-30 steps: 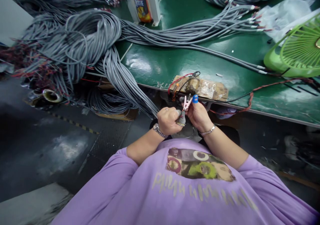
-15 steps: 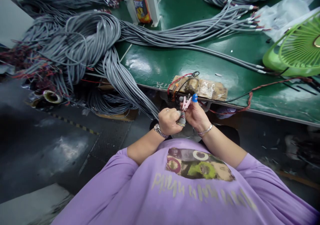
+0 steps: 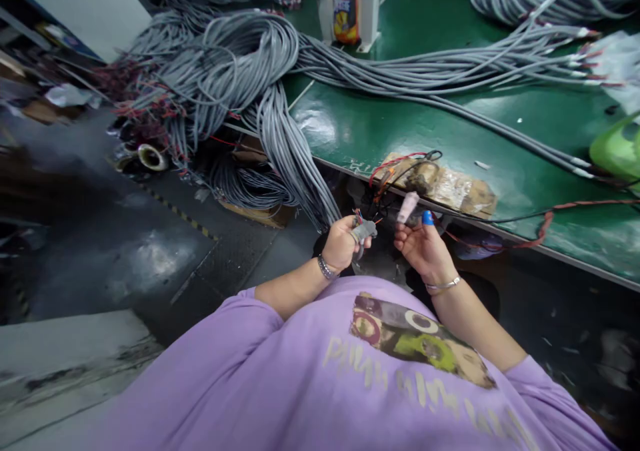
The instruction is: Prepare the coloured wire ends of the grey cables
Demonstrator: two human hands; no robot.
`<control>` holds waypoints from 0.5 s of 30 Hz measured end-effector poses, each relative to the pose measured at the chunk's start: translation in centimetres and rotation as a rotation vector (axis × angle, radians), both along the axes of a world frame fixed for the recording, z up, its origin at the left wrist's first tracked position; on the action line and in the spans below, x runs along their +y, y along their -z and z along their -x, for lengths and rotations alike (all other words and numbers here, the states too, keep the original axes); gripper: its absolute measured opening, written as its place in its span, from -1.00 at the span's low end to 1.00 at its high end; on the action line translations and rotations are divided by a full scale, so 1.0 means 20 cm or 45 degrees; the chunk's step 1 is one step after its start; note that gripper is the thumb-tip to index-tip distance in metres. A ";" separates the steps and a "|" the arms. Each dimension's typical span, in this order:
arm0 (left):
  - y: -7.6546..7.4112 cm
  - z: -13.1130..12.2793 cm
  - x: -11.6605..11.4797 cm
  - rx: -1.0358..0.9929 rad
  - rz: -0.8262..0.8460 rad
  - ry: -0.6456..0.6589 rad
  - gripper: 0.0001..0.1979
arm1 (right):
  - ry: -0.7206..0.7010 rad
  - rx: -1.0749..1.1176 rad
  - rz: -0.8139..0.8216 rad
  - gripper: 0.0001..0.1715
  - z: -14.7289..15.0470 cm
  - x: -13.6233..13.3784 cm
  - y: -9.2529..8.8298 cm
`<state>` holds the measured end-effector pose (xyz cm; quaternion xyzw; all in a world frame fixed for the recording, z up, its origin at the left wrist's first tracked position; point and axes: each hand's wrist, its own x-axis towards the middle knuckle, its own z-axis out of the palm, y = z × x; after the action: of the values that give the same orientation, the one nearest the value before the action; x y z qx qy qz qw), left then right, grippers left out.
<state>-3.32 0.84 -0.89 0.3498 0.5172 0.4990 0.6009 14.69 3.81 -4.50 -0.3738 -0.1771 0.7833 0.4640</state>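
Note:
My left hand (image 3: 341, 243) is closed around the end of a grey cable, and thin coloured wires (image 3: 357, 216) stick out by its fingertips. A grey wrap (image 3: 365, 229) covers the thumb area of that hand. To its right, my right hand (image 3: 425, 251) is raised with the fingers curled and a blue cover (image 3: 427, 217) on the thumb. It holds a small pale pink clip (image 3: 408, 207), blurred here, upright at the fingertips. The two hands are apart, just in front of the bench edge.
Grey cable bundles (image 3: 250, 51) lie across the green bench (image 3: 480, 131) and hang over its front edge. A taped cardboard block (image 3: 460, 191) with red and black leads sits at the edge. A green fan (image 3: 617, 147) is at right.
My hands have moved apart, the right one going right with the pink clip away from the cable end. Coloured wires now show at my left hand. The view has shifted left.

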 end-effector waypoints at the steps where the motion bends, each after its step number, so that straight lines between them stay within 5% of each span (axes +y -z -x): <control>1: 0.00 0.00 -0.01 -0.022 0.009 -0.004 -0.62 | -0.018 -0.012 -0.026 -0.49 0.00 -0.01 0.01; 10: -0.03 -0.01 -0.06 -0.098 -0.050 0.021 -0.61 | 0.013 -0.041 -0.021 -0.48 -0.03 -0.08 0.00; 15: 0.01 -0.03 -0.08 -0.023 -0.059 0.064 -0.67 | 0.082 -0.069 -0.010 -0.49 -0.07 -0.12 -0.01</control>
<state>-2.67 -0.74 -1.13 0.3721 0.4912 0.4987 0.6095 16.03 1.36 -4.30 -0.3986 -0.1806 0.7569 0.4854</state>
